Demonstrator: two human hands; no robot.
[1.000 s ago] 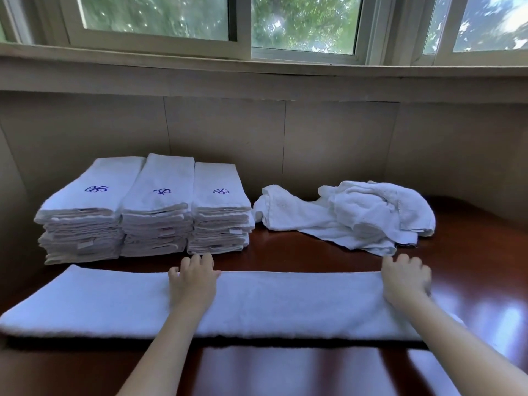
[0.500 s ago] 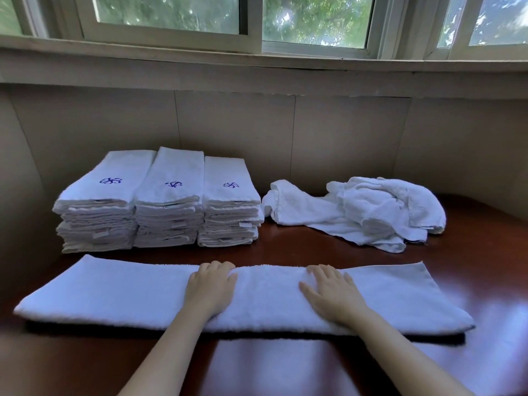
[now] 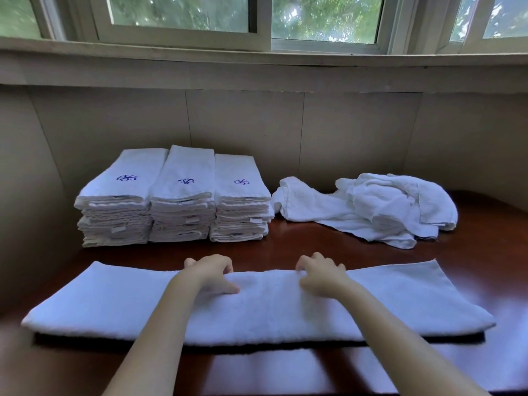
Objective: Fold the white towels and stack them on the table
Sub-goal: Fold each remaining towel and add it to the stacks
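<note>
A white towel [image 3: 265, 312], folded into a long strip, lies across the front of the dark wooden table [image 3: 485, 252]. My left hand [image 3: 211, 274] and my right hand [image 3: 321, 275] sit side by side near its middle, fingers curled over the strip's far edge and thumbs on top, gripping it. Three stacks of folded white towels [image 3: 177, 201] with blue embroidery stand at the back left. A heap of unfolded white towels [image 3: 380, 212] lies at the back right.
A beige panelled wall [image 3: 285, 132] runs behind the table under a window sill [image 3: 257, 64]. The wall also closes in the table's left side. Bare wood shows between the strip and the stacks.
My right hand slid left along the strip from its right end to the middle. Both hands went from lying flat on the towel to curling round its far edge.
</note>
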